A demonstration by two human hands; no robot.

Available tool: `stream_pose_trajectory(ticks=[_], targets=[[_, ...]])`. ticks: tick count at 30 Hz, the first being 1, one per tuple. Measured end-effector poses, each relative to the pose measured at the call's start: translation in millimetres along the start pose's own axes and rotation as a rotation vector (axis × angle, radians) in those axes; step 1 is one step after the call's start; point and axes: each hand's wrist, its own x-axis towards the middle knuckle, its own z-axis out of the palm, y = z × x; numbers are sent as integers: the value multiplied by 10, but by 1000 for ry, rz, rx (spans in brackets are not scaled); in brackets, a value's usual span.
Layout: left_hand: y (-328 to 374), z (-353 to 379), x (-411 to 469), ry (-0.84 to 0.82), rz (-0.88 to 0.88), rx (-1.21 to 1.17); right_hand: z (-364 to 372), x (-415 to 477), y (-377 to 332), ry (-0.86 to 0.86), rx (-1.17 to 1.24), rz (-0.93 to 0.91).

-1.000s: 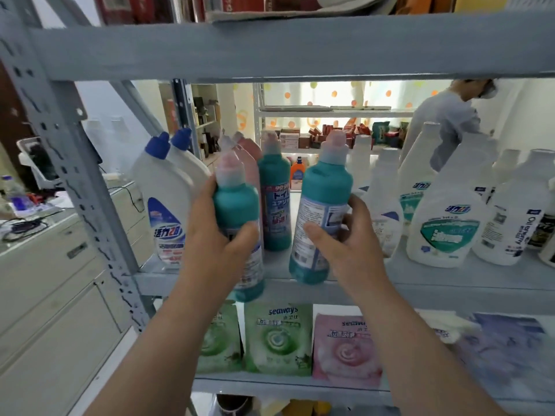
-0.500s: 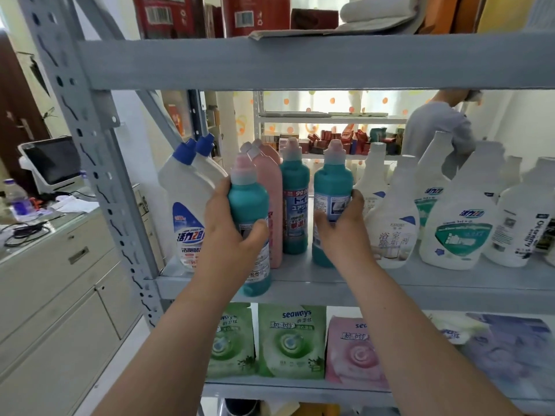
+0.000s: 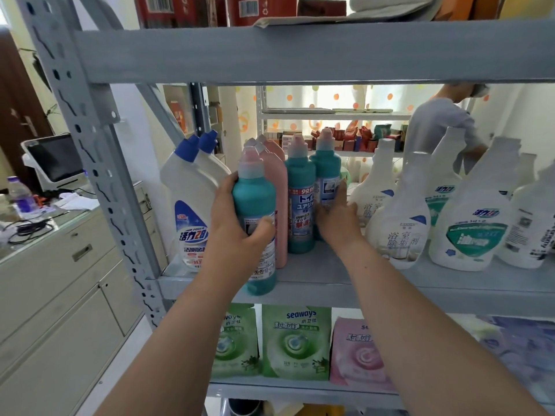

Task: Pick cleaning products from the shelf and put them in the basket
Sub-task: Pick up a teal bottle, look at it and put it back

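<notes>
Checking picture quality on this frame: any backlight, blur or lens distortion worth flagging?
Head view throughout: the curtained window behind the shelf is overexposed; the wide-angle lens tilts and bends its upright; the white spray bottles at the right edge and the purple packaging below look soft; the left hand and its teal bottle are sharp.

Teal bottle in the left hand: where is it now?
Head view, left of centre: the left hand grips the teal bottle over the shelf's front edge, before the pink bottles, right of the white bottle.
</notes>
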Motion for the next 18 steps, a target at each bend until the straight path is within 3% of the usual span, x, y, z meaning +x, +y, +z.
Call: stream_pose_trajectory(ticks=[5,10,18], targets=[[-53,-6,-17,-17,-15,3,32,-126,86,27,165,13],[-46,-8,-8,-28,-26,0,122,-341,224,-201,-72,-103],[-93,0,27,-20,-41,-24,84,-370,272,-54,-146,-125]])
